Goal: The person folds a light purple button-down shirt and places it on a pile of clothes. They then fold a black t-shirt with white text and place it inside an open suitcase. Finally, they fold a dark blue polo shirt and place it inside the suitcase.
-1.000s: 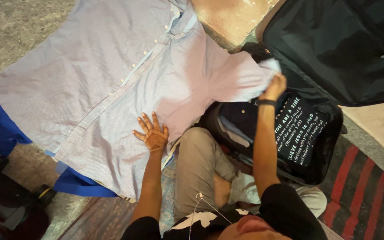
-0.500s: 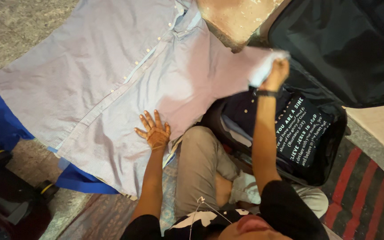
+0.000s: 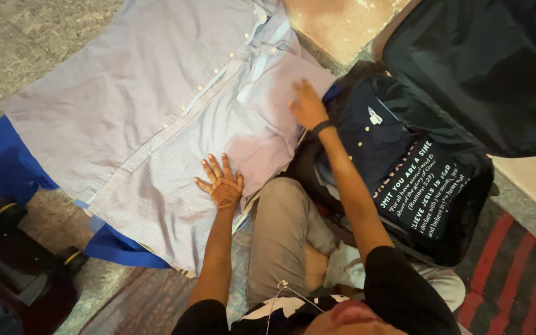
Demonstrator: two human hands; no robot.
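1. Spreading flat, the left hand (image 3: 221, 183) presses all five fingers, fanned apart, onto the near right part of the pale lilac shirt (image 3: 156, 118).
2. Lying palm down, the right hand (image 3: 307, 105) rests on the shirt's folded-in sleeve near the right edge; its fingers are blurred, so whether they are together or parted is hard to tell, and they pinch nothing that shows. One dark band circles that wrist.
3. One shirt is in hand: it lies spread front up across the left and middle of the scene, its single row of small white buttons running diagonally from the collar at the far edge down to the near hem. The left sleeve cannot be made out.
4. One blue cloth (image 3: 7, 164) lies under the shirt, showing only at the left edge and as a strip at the near hem; the rest is hidden.
5. One open black suitcase (image 3: 466, 229) sits on the right, just beside the shirt. Its lid stands at the far right, cut off by the frame.
6. Inside are a dark navy buttoned garment (image 3: 373, 133) and a black garment with white lettering (image 3: 423, 186), both partly covered by the right forearm.
7. One bent knee in tan trousers (image 3: 277, 229) fills the near middle.
8. Dark shapes at the near left corner are too dim to identify.
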